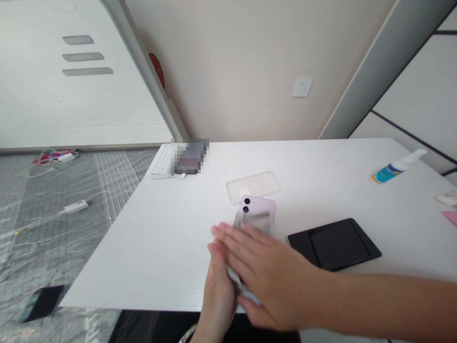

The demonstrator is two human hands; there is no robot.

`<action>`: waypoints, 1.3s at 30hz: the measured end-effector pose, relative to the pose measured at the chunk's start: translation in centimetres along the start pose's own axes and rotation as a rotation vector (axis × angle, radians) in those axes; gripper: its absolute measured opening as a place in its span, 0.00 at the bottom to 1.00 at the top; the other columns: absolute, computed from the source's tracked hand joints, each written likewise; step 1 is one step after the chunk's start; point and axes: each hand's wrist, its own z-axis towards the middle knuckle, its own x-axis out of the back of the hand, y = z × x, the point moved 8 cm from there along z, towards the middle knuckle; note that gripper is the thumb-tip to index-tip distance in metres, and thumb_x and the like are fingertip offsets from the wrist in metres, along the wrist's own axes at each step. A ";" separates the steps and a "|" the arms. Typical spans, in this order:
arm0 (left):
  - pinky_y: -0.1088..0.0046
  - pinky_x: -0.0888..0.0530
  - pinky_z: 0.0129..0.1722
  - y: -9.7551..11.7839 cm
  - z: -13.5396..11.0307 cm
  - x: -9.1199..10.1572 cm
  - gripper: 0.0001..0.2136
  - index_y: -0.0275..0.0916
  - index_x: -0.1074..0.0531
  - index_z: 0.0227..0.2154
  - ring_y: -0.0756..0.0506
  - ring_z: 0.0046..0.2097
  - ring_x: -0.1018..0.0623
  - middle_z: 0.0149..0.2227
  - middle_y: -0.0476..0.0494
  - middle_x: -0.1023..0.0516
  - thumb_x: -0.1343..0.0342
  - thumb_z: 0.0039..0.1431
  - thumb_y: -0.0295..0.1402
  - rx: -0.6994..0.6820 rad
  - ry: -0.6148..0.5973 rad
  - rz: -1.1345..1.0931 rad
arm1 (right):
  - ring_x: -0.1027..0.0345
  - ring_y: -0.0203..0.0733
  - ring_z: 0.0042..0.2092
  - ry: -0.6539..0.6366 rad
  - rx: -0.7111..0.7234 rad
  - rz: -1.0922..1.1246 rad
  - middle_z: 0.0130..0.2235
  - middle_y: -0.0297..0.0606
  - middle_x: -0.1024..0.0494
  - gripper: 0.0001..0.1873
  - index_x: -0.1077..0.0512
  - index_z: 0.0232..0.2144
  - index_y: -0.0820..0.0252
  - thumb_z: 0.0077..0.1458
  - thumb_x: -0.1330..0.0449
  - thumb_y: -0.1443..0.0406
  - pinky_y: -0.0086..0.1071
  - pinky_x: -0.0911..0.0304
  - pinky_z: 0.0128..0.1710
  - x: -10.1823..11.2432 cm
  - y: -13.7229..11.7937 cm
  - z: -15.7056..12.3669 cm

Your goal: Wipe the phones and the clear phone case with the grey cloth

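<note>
My left hand (218, 293) is upright at the table's front edge, its fingers closed and mostly hidden behind my right hand. My right hand (271, 274) comes across from the right, fingers straight and together, pressed against my left hand. Between the palms a pale, whitish thing (246, 289) shows along its edge; its kind I cannot make out. Just beyond my fingertips lies a light purple phone (262, 204), back up, with two camera lenses. Its lower part is covered by my hands. A clear phone case (253, 186) lies flat behind it.
A black flat tablet-like case (339, 245) lies to the right on the white table (143, 252). Farther right, a spray bottle (391, 170) lies on its side. At the back left are a white item (162, 162) and a blurred-out dark object (191, 156). Cables (76, 206) lie on the floor.
</note>
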 end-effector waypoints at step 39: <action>0.74 0.20 0.37 0.8 -0.4 -1.5 0.28 0.37 0.18 0.39 0.42 0.39 0.14 0.40 0.41 0.14 0.36 0.51 0.60 0.129 0.012 -0.301 | 0.56 0.57 0.73 -0.018 0.088 -0.085 0.70 0.58 0.42 0.32 0.42 0.66 0.77 0.71 0.50 0.56 0.51 0.62 0.73 0.9 -0.4 -0.1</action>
